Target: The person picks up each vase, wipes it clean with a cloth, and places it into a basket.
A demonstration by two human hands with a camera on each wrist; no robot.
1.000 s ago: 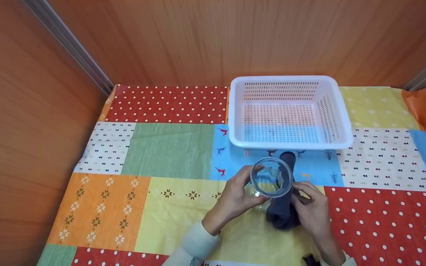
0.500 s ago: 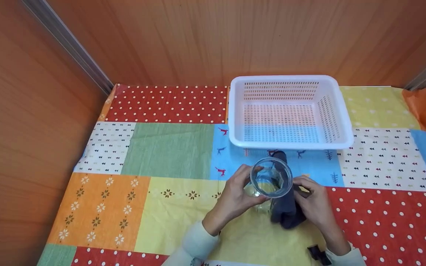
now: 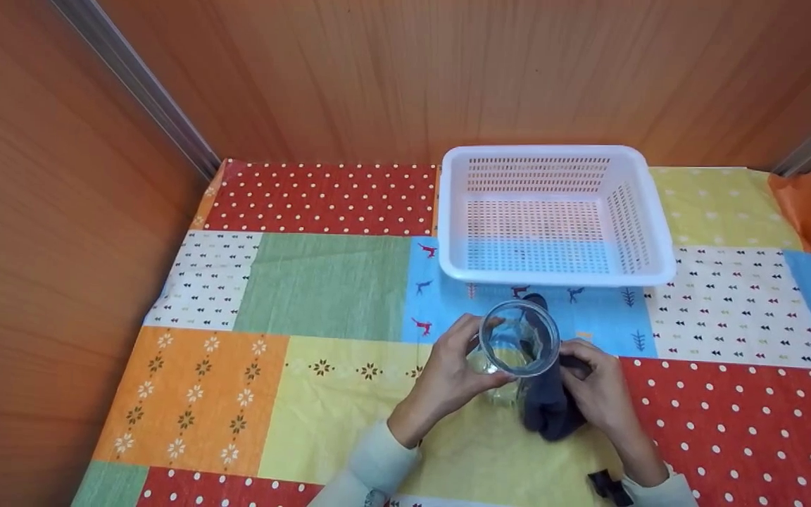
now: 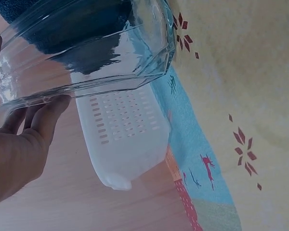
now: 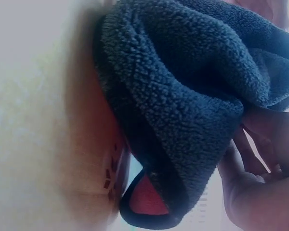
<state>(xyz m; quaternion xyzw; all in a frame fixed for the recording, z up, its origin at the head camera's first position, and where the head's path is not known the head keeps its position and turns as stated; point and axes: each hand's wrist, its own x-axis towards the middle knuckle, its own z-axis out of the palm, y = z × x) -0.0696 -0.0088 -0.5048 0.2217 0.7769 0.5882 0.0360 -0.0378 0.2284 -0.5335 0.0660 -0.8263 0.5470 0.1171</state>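
My left hand [image 3: 451,370] grips a clear glass jar [image 3: 495,360] by its side, thumb and fingers spread around it. The jar is tilted with its round mouth toward the head camera. Against the jar's right side lies a dark grey-blue towel [image 3: 550,408], pinched by my right hand [image 3: 599,384]. Through the glass [image 4: 135,84] the left wrist view shows the dark cloth [image 4: 86,29] behind it. Up close in the right wrist view, the towel [image 5: 178,91] is fluffy, bunched in folds, with a dark edging and a hanging loop [image 5: 149,222].
A white perforated plastic basket [image 3: 557,274] stands just beyond the hands, near the wooden back wall [image 3: 349,84]. A patchwork-patterned tablecloth [image 3: 335,289] covers the table. A small dark object [image 3: 608,486] shows beside the right wrist.
The towel's upper end has shifted left behind the jar, while its lower folds have moved slightly right. My right hand has shifted a little right. The left hand and jar stay nearly still.
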